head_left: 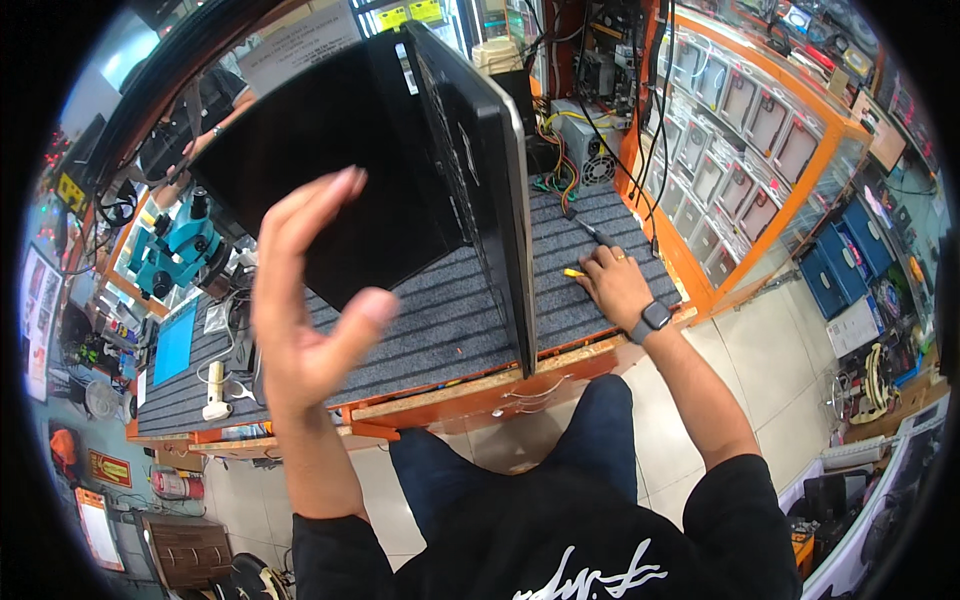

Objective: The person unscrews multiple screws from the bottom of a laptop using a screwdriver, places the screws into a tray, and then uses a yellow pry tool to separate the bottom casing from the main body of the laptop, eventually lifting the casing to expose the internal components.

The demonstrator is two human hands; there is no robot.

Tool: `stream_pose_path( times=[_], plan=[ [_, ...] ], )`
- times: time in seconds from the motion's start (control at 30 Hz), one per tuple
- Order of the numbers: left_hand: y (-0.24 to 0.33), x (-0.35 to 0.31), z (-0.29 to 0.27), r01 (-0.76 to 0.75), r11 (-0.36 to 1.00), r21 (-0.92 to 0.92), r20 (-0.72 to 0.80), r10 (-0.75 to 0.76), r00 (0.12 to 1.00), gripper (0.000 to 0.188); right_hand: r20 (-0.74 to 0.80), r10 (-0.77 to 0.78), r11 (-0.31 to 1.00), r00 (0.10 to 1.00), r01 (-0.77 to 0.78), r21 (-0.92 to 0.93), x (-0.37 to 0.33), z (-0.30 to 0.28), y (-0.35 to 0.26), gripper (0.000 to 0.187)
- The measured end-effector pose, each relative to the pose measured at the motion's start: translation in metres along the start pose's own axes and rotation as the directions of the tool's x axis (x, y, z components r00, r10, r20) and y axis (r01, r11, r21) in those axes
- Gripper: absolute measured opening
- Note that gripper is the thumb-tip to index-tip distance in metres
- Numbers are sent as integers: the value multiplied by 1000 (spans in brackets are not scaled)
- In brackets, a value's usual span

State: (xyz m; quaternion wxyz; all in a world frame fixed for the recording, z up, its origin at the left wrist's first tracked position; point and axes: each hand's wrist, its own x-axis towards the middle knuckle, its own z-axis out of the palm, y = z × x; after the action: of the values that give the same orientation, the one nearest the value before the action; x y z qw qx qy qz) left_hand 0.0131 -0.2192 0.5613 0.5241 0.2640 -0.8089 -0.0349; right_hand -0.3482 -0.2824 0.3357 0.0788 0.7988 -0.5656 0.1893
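My left hand (305, 290) is raised in front of a large black screen panel (340, 160), its fingers and thumb apart, holding nothing. Joined to or resting against that panel, a black housing (490, 170) stands on edge, seen almost side-on; the joint is hard to make out. Over on the right side of the ribbed grey mat (570, 320), my right hand (618, 288) is low with curled fingers on a slim dark tool (600, 237). A small yellow-tipped piece (573, 272) sticks out by its thumb. The rest of both lies under the hand.
A metal power supply (590, 150) with coloured wires sits behind the mat. Black cables (655, 150) hang near a glass display case (740, 150) at right. At left are a teal microscope (180, 245), a blue sheet (175, 342) and a white handheld device (216, 392). An open drawer (480, 395) lines the front edge.
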Motion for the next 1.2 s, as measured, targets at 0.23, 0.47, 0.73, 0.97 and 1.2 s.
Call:
stream_pose_path(
  times=[0.23,0.47,0.73,0.97,1.2],
  plan=[
    [-8,72,39,-355,935,-4,192,350,917,99,-195,-87,893,977,163,419,1,-42,-22,8],
    [-9,67,45,-330,943,-54,152,334,930,94,-470,-132,691,873,421,588,-32,-131,-112,22],
    [-12,68,50,-369,926,-78,151,377,914,94,-517,-105,772,850,397,496,-30,-134,-118,24],
    [-18,68,43,-402,913,-61,184,406,895,97,-688,-322,817,650,559,146,5,-182,-118,33],
    [-4,66,49,-398,917,-25,93,398,913,99,-728,-446,824,520,557,-107,44,-261,-126,32]
  ],
)
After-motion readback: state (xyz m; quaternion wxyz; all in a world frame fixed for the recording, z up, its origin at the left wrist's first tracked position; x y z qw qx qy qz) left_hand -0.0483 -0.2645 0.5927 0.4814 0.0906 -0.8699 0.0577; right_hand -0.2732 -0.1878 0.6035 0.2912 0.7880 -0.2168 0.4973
